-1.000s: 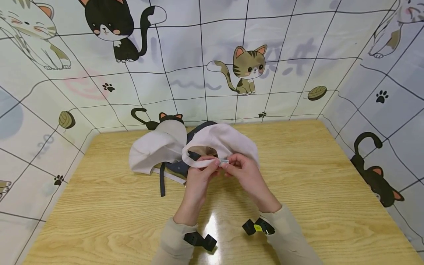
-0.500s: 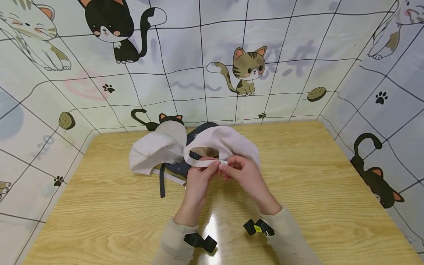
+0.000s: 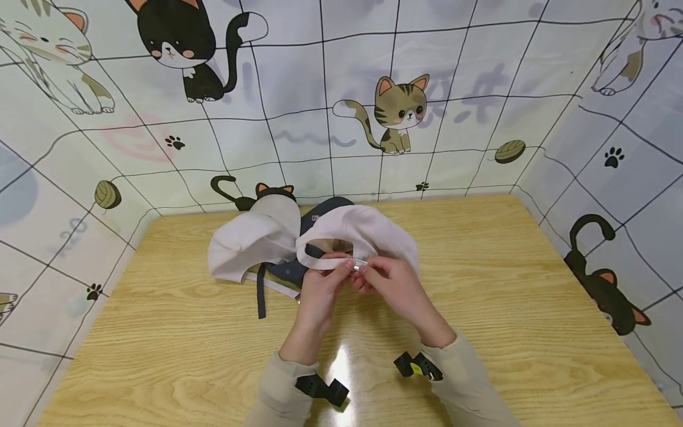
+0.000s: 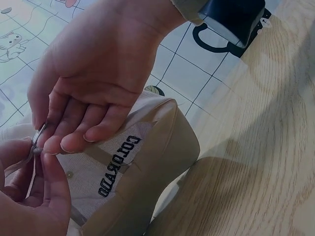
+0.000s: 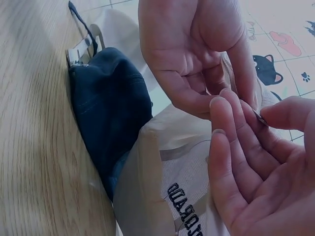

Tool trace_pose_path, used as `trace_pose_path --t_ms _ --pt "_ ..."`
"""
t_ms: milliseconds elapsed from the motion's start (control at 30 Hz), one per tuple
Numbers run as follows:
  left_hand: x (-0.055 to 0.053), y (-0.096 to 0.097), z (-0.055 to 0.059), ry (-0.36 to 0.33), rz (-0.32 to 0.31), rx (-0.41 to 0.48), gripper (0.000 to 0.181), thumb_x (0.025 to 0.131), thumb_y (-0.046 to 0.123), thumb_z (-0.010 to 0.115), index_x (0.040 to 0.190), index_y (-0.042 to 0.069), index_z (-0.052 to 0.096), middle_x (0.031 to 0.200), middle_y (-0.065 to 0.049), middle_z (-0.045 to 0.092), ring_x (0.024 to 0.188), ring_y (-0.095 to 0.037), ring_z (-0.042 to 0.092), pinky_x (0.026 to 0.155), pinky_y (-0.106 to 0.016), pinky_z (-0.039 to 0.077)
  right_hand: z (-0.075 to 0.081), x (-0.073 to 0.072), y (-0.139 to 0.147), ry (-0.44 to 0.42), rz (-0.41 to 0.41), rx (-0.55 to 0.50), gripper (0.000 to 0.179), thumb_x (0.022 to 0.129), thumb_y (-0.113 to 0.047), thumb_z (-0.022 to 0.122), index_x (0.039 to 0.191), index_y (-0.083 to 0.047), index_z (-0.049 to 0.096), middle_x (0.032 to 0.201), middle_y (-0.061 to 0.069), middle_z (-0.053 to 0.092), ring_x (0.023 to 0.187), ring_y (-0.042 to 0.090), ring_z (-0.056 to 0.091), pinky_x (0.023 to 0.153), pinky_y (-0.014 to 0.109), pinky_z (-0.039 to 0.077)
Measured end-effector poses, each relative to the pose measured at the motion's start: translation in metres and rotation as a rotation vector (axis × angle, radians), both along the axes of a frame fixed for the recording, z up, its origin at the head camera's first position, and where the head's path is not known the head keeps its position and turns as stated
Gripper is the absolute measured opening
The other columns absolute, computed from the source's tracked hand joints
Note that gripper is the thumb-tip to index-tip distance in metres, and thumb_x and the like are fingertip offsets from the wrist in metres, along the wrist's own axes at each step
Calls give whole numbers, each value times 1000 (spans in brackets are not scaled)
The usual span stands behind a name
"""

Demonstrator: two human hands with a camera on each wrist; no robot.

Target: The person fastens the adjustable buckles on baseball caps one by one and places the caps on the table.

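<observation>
In the head view my left hand (image 3: 322,290) pinches the pale strap (image 3: 315,263) of an off-white baseball cap (image 3: 381,228), beside a small silver metal buckle (image 3: 360,264). My right hand (image 3: 393,289) pinches the buckle from the other side, thumb on top. The cap's crown leans up behind both hands, its opening facing them. From the left wrist, my left hand (image 4: 106,64) shows above the cap, which bears dark COLORADO lettering (image 4: 118,167). In the right wrist view my right hand (image 5: 192,54) meets the left at the strap; fingers hide much of the buckle.
Another white cap (image 3: 251,243) and a navy cap (image 3: 290,270) lie against the held cap on the left, a dark strap (image 3: 261,293) hanging toward the front. They rest on a wooden table (image 3: 176,332) with cat-print cloth (image 3: 299,118) around it.
The silver buckle has tilted, its right end now lower. My right hand has shifted slightly down and right, its thumb moving along the buckle. My left hand keeps its place.
</observation>
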State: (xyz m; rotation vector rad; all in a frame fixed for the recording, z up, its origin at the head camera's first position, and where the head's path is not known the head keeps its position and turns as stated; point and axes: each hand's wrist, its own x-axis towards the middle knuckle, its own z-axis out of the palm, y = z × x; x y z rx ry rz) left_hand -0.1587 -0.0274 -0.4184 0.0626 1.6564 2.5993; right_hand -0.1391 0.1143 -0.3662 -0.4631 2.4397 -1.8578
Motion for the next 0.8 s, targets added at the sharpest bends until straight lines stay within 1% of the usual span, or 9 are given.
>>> trace_pose_path --t_ms 167,267,367,400,500,567,633,700,800 --pt "1 0 1 -9 -37 14 31 83 12 64 108 -5 56 90 -9 61 78 -17 60 75 -31 48 -4 -2 2 -12 11 -62 18 89 -4 52 82 9 62 73 19 63 70 37 61 64 36 52" --pt "1 0 2 -5 -67 -1 31 84 15 62 106 -6 59 87 -8 64 79 -18 61 77 -34 48 -5 -2 2 -14 -17 -70 18 88 -5 54 80 8 62 72 18 63 68 33 61 62 31 52" --pt "2 0 3 1 -99 -35 32 85 19 61 103 -7 60 86 -8 66 78 -19 62 78 -38 49 -5 -2 3 -25 -67 -50 18 87 -9 57 76 5 61 70 15 62 67 27 60 62 31 52" --pt "2 0 3 2 -107 -40 32 85 19 61 102 -7 61 86 -9 66 78 -19 63 78 -39 49 -5 -1 3 -30 -80 -49 19 87 -10 58 75 4 60 70 16 62 67 25 60 63 33 52" --pt "2 0 4 -2 -111 -42 30 85 19 62 103 -5 61 88 -8 65 80 -19 62 79 -41 48 -6 -1 3 -27 -100 -48 21 86 -13 59 73 3 58 71 19 61 69 28 59 63 35 51" --pt "3 -1 5 -8 -100 -32 30 85 18 62 103 -5 60 89 -9 65 80 -19 62 79 -42 48 -5 -1 3 -17 -84 -53 21 87 -13 59 72 3 57 73 21 60 71 31 58 63 36 50" --pt "3 -1 6 -9 -88 -11 31 84 17 62 106 -4 59 91 -10 64 82 -19 62 78 -40 49 -5 -2 4 -13 -45 -66 20 87 -11 58 73 4 57 77 21 60 74 31 59 66 36 51" --pt "3 -1 7 -5 -79 19 33 84 16 62 111 -4 58 94 -12 64 84 -21 63 76 -37 50 -4 -3 6 -13 1 -68 19 88 -11 57 76 4 58 81 19 61 77 29 60 69 36 50" --pt "3 -1 8 -4 -68 74 38 84 14 63 118 1 55 101 -15 62 88 -22 62 75 -34 50 -3 -3 9 -14 66 -67 16 89 -10 54 81 3 60 89 14 62 84 25 61 75 37 49"
